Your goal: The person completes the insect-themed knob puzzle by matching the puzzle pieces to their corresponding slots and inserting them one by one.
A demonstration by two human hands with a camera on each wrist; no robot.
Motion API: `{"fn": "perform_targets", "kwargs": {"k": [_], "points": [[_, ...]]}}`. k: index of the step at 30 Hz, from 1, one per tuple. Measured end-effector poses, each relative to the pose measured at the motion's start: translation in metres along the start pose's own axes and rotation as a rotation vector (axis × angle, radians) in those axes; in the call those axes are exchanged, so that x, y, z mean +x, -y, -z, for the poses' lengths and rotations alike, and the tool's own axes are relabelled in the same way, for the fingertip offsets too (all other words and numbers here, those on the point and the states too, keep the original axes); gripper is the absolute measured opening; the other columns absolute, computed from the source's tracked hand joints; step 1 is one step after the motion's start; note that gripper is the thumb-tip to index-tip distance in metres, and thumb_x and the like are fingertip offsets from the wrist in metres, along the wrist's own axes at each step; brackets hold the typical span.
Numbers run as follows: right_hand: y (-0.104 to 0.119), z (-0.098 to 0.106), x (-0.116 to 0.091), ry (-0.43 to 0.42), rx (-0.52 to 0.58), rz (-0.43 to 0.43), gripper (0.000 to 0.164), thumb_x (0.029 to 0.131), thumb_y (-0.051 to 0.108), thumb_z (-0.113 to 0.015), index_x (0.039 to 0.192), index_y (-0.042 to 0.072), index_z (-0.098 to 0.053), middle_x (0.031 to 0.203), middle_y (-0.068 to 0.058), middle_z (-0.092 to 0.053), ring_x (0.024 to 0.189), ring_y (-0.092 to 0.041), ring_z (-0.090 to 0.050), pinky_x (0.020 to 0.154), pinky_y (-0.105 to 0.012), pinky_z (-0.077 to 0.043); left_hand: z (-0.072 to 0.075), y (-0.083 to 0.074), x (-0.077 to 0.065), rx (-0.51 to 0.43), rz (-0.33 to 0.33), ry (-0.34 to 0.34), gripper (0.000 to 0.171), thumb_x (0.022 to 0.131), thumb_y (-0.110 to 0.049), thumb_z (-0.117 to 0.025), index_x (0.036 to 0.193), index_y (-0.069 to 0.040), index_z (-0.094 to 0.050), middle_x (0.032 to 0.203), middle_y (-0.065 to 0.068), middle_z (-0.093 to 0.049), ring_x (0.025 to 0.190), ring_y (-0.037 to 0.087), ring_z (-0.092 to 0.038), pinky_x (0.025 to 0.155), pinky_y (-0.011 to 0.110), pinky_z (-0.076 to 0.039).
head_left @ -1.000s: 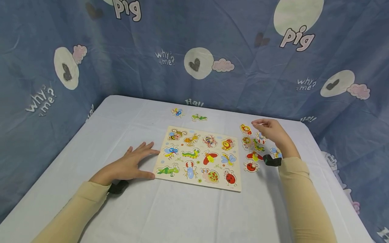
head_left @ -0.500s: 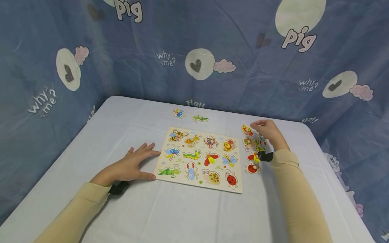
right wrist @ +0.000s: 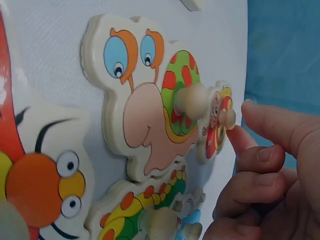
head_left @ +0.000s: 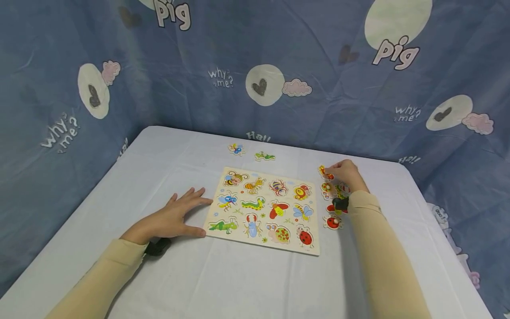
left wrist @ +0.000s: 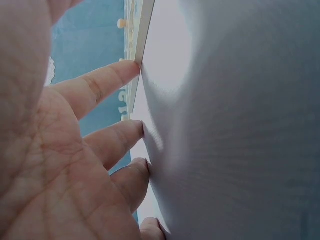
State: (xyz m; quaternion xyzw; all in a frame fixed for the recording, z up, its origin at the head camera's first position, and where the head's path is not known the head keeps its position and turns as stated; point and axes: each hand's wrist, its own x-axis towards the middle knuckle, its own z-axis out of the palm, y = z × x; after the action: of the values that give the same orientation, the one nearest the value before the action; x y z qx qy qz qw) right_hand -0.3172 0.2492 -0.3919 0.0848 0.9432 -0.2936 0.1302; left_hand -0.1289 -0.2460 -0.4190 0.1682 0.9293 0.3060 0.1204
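Observation:
A wooden insect puzzle board lies mid-table. My left hand rests spread at its left side, thumb and forefinger at the board's edge; the left wrist view shows a fingertip against that edge. My right hand is over a red-and-yellow butterfly piece, beyond the board's right side. In the right wrist view its thumb and forefinger stand apart beside that piece's round knob, the other fingers curled. Nearer lies a snail piece, with a caterpillar piece and a red-winged bug piece.
A ladybug piece lies nearest me in the right-hand group. Behind the board are a blue-winged insect piece and a green grasshopper piece. A bee piece with a knob sits in the board's back row. A printed curtain hangs behind the table.
My right hand has moved left and down toward the butterfly piece, its fingertips now overlapping it in the head view. The left hand stays at the board's edge.

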Motion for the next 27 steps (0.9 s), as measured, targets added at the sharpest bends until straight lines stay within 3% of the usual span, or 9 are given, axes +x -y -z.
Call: {"fn": "perform_targets", "kwargs": {"k": [8,17,27], "points": [[0.009,-0.001,-0.003,-0.025,-0.018,-0.030,0.032,0.103,0.032,-0.072,0.104,-0.001,-0.070,0.097,-0.009,-0.063,0.094,-0.027,-0.057,0.088,-0.044,-0.053,0.000,0.002,0.001,0.003,-0.005,-0.002,0.088,0.080,-0.048,-0.093,0.155,-0.022,-0.056,0.177,0.023,-0.025,0.166,0.052,-0.011,0.125,0.081,0.002],[0.014,-0.003,-0.009,-0.059,-0.122,-0.070,0.046,0.100,0.041,-0.075,0.110,-0.004,-0.072,0.104,-0.017,-0.068,0.083,-0.026,-0.059,0.068,-0.036,-0.051,0.000,0.001,0.001,-0.001,-0.009,-0.003,0.088,0.080,-0.047,-0.094,0.155,-0.021,-0.056,0.177,0.023,-0.025,0.166,0.051,-0.012,0.126,0.081,0.002],[0.012,-0.007,-0.007,-0.069,-0.135,-0.048,0.045,0.098,0.039,-0.075,0.110,-0.004,-0.072,0.110,-0.019,-0.070,0.086,-0.028,-0.061,0.068,-0.036,-0.052,-0.001,0.000,0.000,0.001,0.006,0.000,0.088,0.080,-0.047,-0.094,0.155,-0.020,-0.057,0.177,0.023,-0.025,0.166,0.051,-0.011,0.126,0.081,0.002]]}}
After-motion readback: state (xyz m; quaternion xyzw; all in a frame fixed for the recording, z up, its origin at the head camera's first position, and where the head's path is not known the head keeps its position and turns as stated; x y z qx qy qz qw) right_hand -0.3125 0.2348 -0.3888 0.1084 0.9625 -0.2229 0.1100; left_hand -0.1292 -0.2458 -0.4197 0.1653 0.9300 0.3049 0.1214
